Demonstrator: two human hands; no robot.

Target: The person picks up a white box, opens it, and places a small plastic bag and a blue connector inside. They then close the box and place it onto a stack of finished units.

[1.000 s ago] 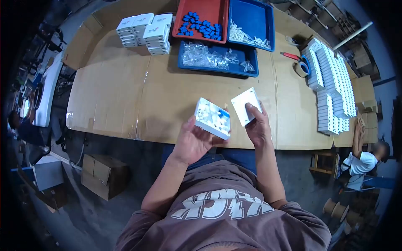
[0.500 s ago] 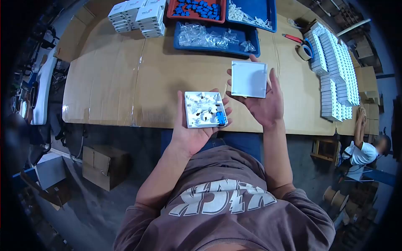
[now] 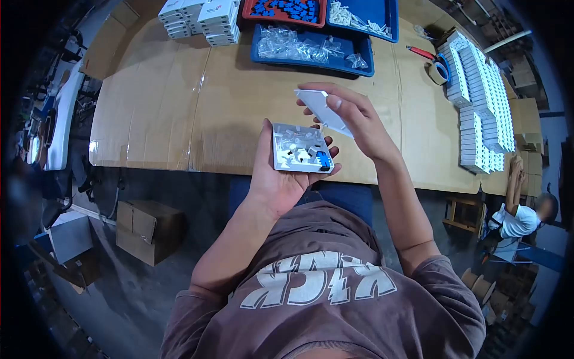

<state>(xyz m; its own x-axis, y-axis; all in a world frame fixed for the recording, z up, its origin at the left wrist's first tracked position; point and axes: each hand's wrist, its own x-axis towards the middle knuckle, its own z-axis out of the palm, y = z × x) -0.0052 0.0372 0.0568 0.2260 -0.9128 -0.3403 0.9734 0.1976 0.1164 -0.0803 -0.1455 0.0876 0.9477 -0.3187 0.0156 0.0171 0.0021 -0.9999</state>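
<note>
Left hand: the left hand (image 3: 276, 192) grips the white box (image 3: 297, 139) from below, thumb along its left wall and fingertips showing past its right edge.
Right hand: the right hand (image 3: 366, 127) grips the white lid (image 3: 324, 110), thumb on the near side and fingers behind.
Box: at the centre of the frame, over the near edge of the bench (image 3: 149, 122), its open face up toward the camera.
Box contents: small white and clear parts, too small to tell one by one, with a blue piece (image 3: 323, 160) at the lower right corner.
Lid: tilted, just above and to the right of the box, not seated on it.
Trays: at the top of the frame, a red tray (image 3: 287, 22) of blue pieces and a blue tray (image 3: 393, 25) of slim white parts; below them, a second blue tray (image 3: 311, 67) with clear plastic bags.
Finished-looking stacks: white boxes (image 3: 219, 23) with printed tops at the upper left; rows of white cases (image 3: 487, 110) at the right.
Tools: a red-handled tool (image 3: 421, 52) and a tape roll (image 3: 438, 73) at the upper right, near the rows.
Floor: a cardboard box (image 3: 136, 227) at the lower left.
Co-worker: a person in a white shirt (image 3: 515, 219) at the right edge.
</note>
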